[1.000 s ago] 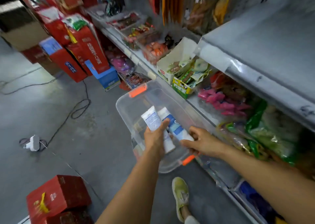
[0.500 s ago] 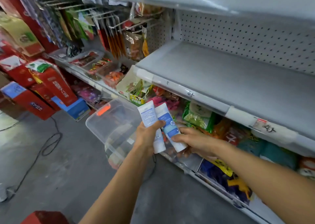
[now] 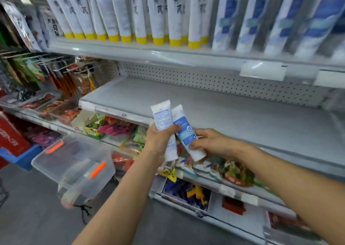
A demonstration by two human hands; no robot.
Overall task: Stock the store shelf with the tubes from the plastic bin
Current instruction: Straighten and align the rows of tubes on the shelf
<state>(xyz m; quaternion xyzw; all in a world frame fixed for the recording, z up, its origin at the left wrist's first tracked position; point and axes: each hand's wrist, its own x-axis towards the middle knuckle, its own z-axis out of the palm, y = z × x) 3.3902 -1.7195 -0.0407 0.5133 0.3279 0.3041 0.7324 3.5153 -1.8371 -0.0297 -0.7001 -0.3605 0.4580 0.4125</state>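
Observation:
My left hand (image 3: 158,142) grips a white tube (image 3: 163,119) with a pale blue label, held upright. My right hand (image 3: 211,142) grips a second white tube (image 3: 183,131) with a blue and teal label, tilted against the first. Both tubes hover in front of the bare grey middle shelf (image 3: 214,114). The clear plastic bin (image 3: 74,166) with orange latches sits on the floor at lower left. On the top shelf (image 3: 168,52) stand rows of white tubes with yellow caps (image 3: 158,15) and blue-labelled white tubes (image 3: 255,19).
Snack packets (image 3: 119,129) fill the shelf below the bare one. Hanging packets (image 3: 61,76) crowd the pegs at left. Red cartons (image 3: 11,138) and a blue box (image 3: 26,155) stand on the grey floor beyond the bin.
My view has swung upward from the bin to the shelves. Both hands have risen with the two tubes to the front of the bare middle shelf.

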